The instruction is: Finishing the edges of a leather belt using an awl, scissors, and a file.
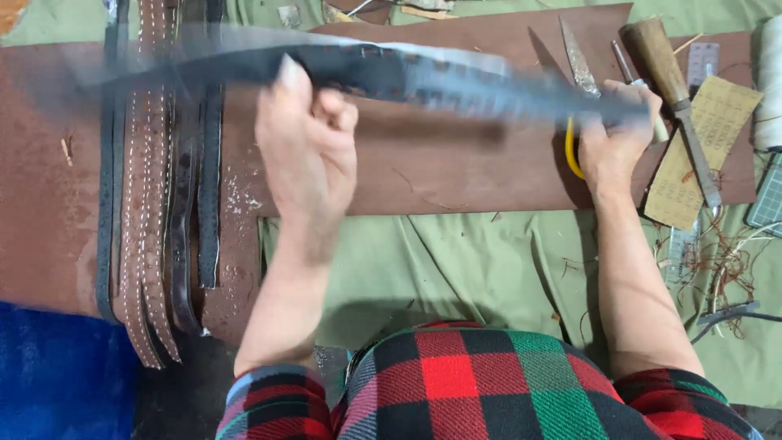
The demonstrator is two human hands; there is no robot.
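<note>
A long dark leather strap point(383, 73) is stretching blurred across the upper middle of the frame, raised above the tabletop point(489, 253). The left hand point(305, 151) is gripping it closed near mid-length; the right hand point(615, 134) is clamping its end at the upper right, apparently keeping it taut and level for handling. Beneath it a brown leather sheet point(456, 163) is lying flat. Finished straps point(155, 187) are lying in parallel at the left; a wooden-handled tool point(672, 77) and a thread spool point(768, 81) are sitting at the right, within reach.
</note>
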